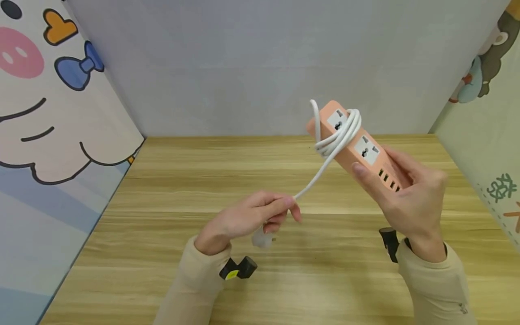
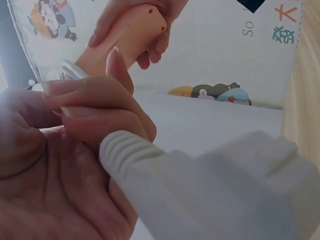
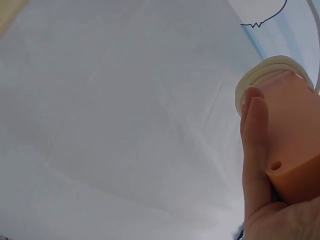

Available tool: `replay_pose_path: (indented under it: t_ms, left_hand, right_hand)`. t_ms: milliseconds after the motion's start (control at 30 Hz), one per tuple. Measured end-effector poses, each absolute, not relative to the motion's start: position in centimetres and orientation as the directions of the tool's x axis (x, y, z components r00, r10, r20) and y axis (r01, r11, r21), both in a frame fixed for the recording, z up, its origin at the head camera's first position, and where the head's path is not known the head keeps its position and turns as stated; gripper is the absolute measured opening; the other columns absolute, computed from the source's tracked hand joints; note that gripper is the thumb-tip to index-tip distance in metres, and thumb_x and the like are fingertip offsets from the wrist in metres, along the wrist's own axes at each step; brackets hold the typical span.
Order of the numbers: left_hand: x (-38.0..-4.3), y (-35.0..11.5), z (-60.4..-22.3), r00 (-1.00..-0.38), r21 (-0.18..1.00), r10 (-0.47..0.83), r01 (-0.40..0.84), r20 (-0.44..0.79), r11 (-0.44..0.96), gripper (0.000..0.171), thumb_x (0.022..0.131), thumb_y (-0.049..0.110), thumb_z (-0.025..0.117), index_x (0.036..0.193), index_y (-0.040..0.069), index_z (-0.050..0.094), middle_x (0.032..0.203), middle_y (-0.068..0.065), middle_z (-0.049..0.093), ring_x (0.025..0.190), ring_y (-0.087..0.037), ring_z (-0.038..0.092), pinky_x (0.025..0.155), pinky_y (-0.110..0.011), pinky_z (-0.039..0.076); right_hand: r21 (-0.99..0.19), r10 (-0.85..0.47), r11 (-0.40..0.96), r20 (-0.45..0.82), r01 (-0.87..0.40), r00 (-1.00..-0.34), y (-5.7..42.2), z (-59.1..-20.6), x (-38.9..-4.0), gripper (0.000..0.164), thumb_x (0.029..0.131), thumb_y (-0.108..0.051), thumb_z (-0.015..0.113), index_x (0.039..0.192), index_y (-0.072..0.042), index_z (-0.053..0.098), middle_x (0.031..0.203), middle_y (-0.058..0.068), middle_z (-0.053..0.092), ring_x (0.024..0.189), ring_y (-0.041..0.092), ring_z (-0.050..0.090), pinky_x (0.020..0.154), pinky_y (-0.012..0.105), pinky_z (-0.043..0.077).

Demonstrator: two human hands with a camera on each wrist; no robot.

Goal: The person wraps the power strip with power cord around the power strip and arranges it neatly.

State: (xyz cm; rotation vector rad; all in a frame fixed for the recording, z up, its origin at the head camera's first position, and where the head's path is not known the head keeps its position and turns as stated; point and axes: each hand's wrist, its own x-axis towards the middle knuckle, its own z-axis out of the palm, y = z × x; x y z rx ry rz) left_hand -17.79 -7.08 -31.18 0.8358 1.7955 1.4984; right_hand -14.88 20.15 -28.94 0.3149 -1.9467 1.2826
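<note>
My right hand (image 1: 414, 194) grips an orange power strip (image 1: 353, 155) by its lower end, thumb beside the USB ports, and holds it tilted above the table. Several turns of white cord (image 1: 343, 135) are wound round its upper half. From there the cord runs down to my left hand (image 1: 260, 214), which pinches it between thumb and fingers. Below that hand hangs the white plug (image 1: 262, 238), its ribbed neck against the curled fingers in the left wrist view. The right wrist view shows the strip's end (image 3: 295, 125) in the right hand, with cord wound beyond.
The wood-grain table (image 1: 162, 180) extends beneath both hands. A pale wall (image 1: 243, 67) stands behind it, with cartoon-printed panels at left (image 1: 61, 113) and right (image 1: 487, 135). Black wrist cameras (image 1: 245, 267) sit at both sleeves.
</note>
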Motion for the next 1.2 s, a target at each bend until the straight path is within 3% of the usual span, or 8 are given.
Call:
replay_pose_path:
  t_ms: [467,800,1000,1200]
  left_hand:
    - [-19.0,-8.0,-32.1,-0.661,0.981,0.739,0.022,-0.132,0.195,0.034,0.11,0.021,0.044,0.099,-0.003,0.065,0.067,-0.002,0.044,0.065,-0.018,0.049,0.067,-0.027,0.044]
    - [-19.6,-8.5,-32.4,-0.733,0.968,0.664,0.036,-0.144,0.25,0.033,0.107,0.027,0.052,0.086,0.005,0.064,0.069,0.0,0.046,0.066,-0.018,0.045,0.07,-0.028,0.041]
    - [-20.1,-8.7,-32.9,-0.77,0.951,0.617,0.044,-0.162,0.305,0.037,0.104,0.036,0.057,0.079,0.009,0.062,0.063,0.0,0.042,0.059,-0.017,0.041,0.061,-0.028,0.034]
    - [-20.6,-9.1,-33.6,-0.82,0.938,0.539,0.007,-0.193,0.346,0.039,0.096,0.042,0.067,0.074,0.011,0.063,0.055,0.002,0.04,0.05,-0.014,0.036,0.049,-0.025,0.029]
  right_hand:
    - [-0.701,0.108,0.417,0.67,-0.578,-0.734,20.0,-29.0,-14.3,0.036,0.069,0.005,0.083,0.105,0.004,0.077,0.085,-0.018,0.073,0.056,-0.001,0.062,0.051,0.011,0.046]
    - [-0.713,0.006,0.416,0.623,-0.564,-0.782,20.2,-29.2,-14.0,0.034,0.072,0.005,0.082,0.105,0.004,0.076,0.083,-0.018,0.073,0.053,0.001,0.058,0.048,0.014,0.044]
    - [-0.713,-0.058,0.429,0.592,-0.555,-0.804,20.4,-29.3,-13.9,0.036,0.068,0.006,0.084,0.103,0.001,0.077,0.081,-0.015,0.072,0.051,0.004,0.056,0.047,0.017,0.043]
    - [-0.736,-0.195,0.431,0.488,-0.521,-0.851,20.3,-29.0,-13.6,0.04,0.073,0.002,0.085,0.11,-0.011,0.077,0.087,-0.009,0.074,0.06,0.01,0.059,0.054,0.021,0.046]
